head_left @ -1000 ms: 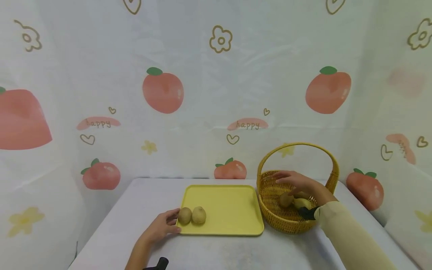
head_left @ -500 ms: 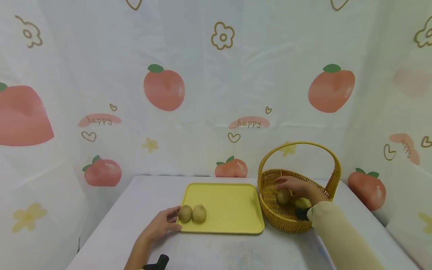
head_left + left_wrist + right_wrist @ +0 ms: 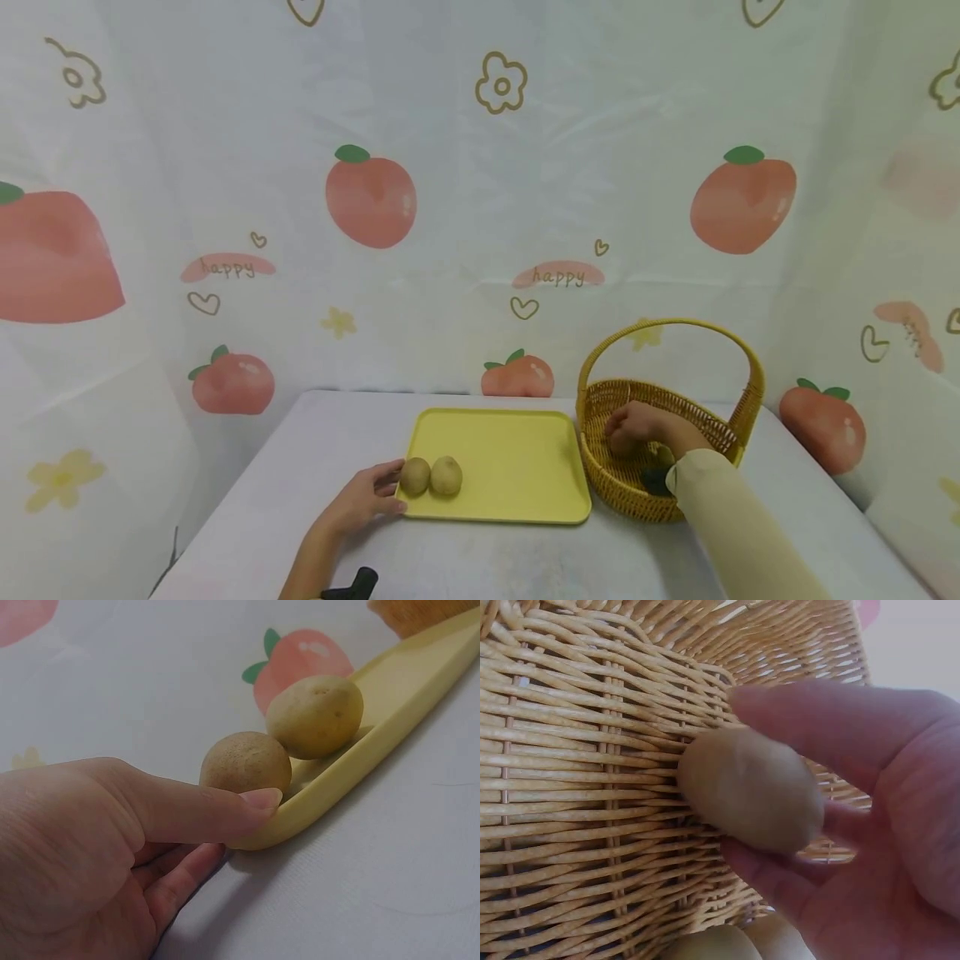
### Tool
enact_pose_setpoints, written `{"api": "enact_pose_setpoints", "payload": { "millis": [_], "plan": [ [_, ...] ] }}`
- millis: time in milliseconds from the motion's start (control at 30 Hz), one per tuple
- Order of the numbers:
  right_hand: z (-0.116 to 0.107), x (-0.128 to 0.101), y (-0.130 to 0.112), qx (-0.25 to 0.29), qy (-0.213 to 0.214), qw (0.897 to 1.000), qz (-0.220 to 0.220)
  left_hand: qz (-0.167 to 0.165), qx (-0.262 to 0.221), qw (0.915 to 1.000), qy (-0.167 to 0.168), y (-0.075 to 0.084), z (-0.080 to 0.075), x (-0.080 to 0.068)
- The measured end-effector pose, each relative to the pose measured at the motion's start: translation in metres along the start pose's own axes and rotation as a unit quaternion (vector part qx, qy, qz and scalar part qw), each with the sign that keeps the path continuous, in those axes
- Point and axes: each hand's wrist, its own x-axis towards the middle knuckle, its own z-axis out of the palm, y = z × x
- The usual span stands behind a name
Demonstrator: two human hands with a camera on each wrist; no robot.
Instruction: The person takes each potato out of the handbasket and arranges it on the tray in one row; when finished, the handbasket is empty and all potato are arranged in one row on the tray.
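White table point(image 3: 480, 558), fruit-print backdrop point(image 3: 480, 167). Centre: tray point(image 3: 517, 483) holding two kiwis point(image 3: 431, 477), left hand point(image 3: 360, 504) relaxed at its corner. Right: basket point(image 3: 637, 492), right hand point(image 3: 633, 427) grasping kiwi point(image 3: 746, 787).

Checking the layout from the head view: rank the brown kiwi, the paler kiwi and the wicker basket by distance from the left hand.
1. brown kiwi, at the tray's left corner, beside the left hand.
2. paler kiwi, just right of it.
3. wicker basket, far right.
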Motion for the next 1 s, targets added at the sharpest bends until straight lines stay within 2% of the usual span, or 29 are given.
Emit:
{"api": "enact_pose_setpoints", "payload": {
  "millis": [200, 333, 467, 733, 1000],
  "plan": [
    [0.002, 0.001, -0.005, 0.024, -0.009, 1.0, -0.012, 0.006, -0.002, 1.0, -0.003, 0.001, -0.001, -0.002],
    [0.001, -0.001, -0.009, 0.1, -0.026, 0.995, 0.006, -0.001, 0.005, 1.0, 0.002, 0.002, 0.0, -0.002],
    [-0.002, -0.005, -0.009, 0.152, -0.011, 0.988, 0.004, -0.005, 0.01, 0.9999, 0.003, 0.001, 0.0, 0.0],
    [-0.01, -0.019, -0.014, 0.135, 0.046, 0.989, -0.045, -0.006, 0.009, 0.9999, 0.0, -0.001, -0.001, 0.0],
    [-0.004, -0.038, -0.02, 0.162, 0.068, 0.979, -0.102, -0.01, 0.009, 0.9999, 0.001, -0.002, -0.001, 0.001]
  ]
}}
